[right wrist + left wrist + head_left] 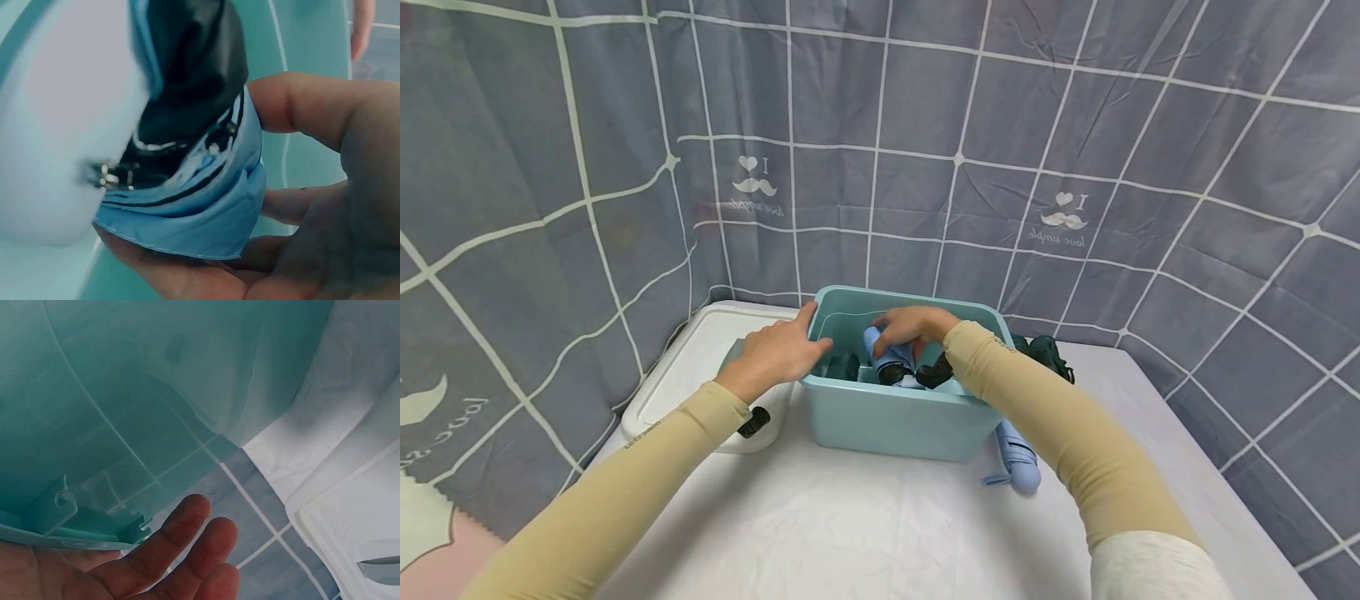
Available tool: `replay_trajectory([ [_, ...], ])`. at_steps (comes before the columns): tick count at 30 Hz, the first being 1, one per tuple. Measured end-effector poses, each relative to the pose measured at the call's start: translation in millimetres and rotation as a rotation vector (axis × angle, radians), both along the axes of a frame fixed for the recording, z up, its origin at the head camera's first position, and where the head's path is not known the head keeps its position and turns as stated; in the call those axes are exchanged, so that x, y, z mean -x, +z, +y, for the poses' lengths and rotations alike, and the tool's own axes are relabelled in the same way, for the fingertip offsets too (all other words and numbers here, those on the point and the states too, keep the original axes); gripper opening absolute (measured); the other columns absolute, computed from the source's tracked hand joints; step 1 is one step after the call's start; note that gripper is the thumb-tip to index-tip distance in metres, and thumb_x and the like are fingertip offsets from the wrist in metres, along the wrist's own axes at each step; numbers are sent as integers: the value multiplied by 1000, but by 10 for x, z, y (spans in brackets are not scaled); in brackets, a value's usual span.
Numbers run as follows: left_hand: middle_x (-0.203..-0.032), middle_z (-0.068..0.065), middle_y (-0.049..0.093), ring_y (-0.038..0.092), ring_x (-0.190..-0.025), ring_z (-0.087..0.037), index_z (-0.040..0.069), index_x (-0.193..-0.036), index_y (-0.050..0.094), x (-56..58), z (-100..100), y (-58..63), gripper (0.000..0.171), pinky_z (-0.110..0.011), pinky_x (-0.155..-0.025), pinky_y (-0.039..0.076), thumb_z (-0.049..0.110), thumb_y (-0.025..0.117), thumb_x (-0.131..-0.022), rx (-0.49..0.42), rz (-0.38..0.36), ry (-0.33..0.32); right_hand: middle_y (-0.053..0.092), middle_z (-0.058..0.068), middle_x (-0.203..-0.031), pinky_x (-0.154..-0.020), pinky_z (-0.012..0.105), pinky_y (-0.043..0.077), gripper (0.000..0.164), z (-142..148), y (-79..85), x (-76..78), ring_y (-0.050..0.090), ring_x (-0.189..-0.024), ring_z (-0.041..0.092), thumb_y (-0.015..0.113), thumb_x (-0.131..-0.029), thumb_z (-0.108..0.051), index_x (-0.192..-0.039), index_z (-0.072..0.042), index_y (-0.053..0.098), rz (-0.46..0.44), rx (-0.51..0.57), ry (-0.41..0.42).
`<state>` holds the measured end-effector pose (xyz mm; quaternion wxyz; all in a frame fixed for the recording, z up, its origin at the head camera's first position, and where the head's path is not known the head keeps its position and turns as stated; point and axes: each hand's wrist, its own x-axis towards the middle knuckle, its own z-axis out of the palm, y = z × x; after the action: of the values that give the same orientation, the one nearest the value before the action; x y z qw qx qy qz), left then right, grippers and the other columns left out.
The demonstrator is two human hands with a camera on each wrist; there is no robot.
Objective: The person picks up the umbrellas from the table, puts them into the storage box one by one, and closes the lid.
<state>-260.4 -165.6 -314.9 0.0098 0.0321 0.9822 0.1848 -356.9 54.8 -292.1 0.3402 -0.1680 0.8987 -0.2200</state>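
Note:
In the head view my right hand (917,325) reaches into a teal plastic bin (895,425) and holds a light blue folding umbrella (891,346). The right wrist view shows thumb and fingers on either side of its folded cloth, with black lining and small metal rib ends. A pale rounded part, blurred, fills the left of that view. My left hand (782,350) rests at the bin's left rim. Its thumb points inside, and in the left wrist view its fingers (181,537) extend loosely outside the wall.
A second blue umbrella (1018,458) with a strap lies in front of the bin's right end. Behind that end sits a dark green bundle (1045,354). A white lidded box (677,375) stands on the left. Inside the bin is a dark item (848,367).

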Motion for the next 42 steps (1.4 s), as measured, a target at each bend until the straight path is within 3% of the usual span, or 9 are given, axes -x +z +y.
replay_trajectory([
  [6,-137,-23,59,64,-111,-42,21,-163,13,9,-11,-10,78,-56,-81,48,54,43,-99,6,-2,5,49,18,-140,-74,36,59,80,-77,-83,30,66,-97,23,67,-93,-26,-160,-10,26,-69,-29,22],
  [15,-135,-22,61,64,-109,-40,22,-163,14,31,-12,-31,77,-54,-77,48,54,43,-99,12,10,4,58,16,-123,-73,34,59,65,-127,-146,100,65,-91,21,61,-96,-23,-153,-5,37,-158,-33,7],
  [24,-131,-21,63,66,-104,-38,22,-163,13,12,-20,-19,78,-52,-75,48,54,44,-99,12,7,2,61,12,-108,-71,32,57,36,-186,-203,114,62,-86,19,57,-100,-24,-128,0,55,-241,-28,-4],
  [32,-133,-20,63,66,-101,-36,21,-163,12,18,-6,-10,78,-50,-72,48,54,44,-99,15,-6,0,61,9,-100,-69,29,55,29,-227,-241,118,61,-80,16,52,-103,-24,-117,1,58,-283,-35,-3],
  [35,-133,-20,62,66,-102,-36,22,-163,12,17,-5,-10,78,-50,-72,48,54,43,-99,16,-7,-2,62,13,-109,-71,30,56,33,-240,-263,115,62,-87,18,53,-103,-22,-126,2,54,-292,-36,-3],
  [37,-133,-21,62,66,-102,-37,22,-163,12,14,-7,-9,78,-50,-72,48,54,43,-99,13,-5,-2,59,18,-126,-78,32,57,42,-248,-283,116,61,-101,21,54,-103,-18,-138,4,46,-313,-1,-23],
  [42,-133,-22,62,66,-104,-39,21,-163,12,2,-15,-9,77,-52,-75,48,52,43,-99,5,-3,-2,27,23,-161,-105,43,48,69,-260,-321,126,43,-140,31,55,-101,-5,-158,4,17,-388,105,-74],
])
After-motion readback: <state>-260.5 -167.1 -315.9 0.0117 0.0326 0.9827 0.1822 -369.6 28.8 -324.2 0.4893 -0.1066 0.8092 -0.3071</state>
